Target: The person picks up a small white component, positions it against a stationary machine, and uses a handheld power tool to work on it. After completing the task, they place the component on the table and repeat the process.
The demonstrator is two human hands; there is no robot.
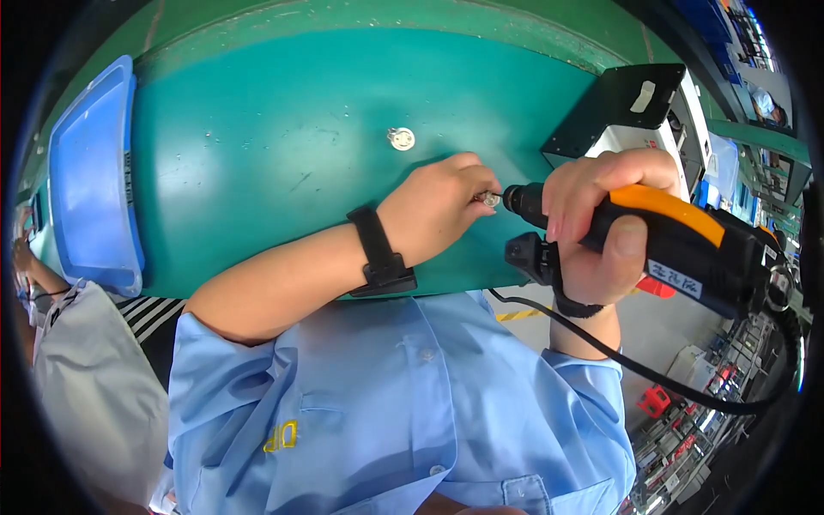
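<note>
My left hand [442,202] pinches a small metallic part [489,198] between thumb and fingers, just above the green mat. Wrapped round a black and orange electric screwdriver [665,219] is my right hand [605,210]. The tool lies nearly level, and its tip points left at the small part; whether the two touch is too small to tell. A small round silvery piece [401,138] rests on the mat beyond my left hand. Both wrists carry black straps, and a black cable runs from the screwdriver's rear end.
A blue plastic tray [93,180] stands at the mat's left edge. To the right, a black and white box-shaped device [631,112] sits behind my right hand. The green work mat [249,163] spans the bench. Another person's sleeve [99,378] shows at the lower left.
</note>
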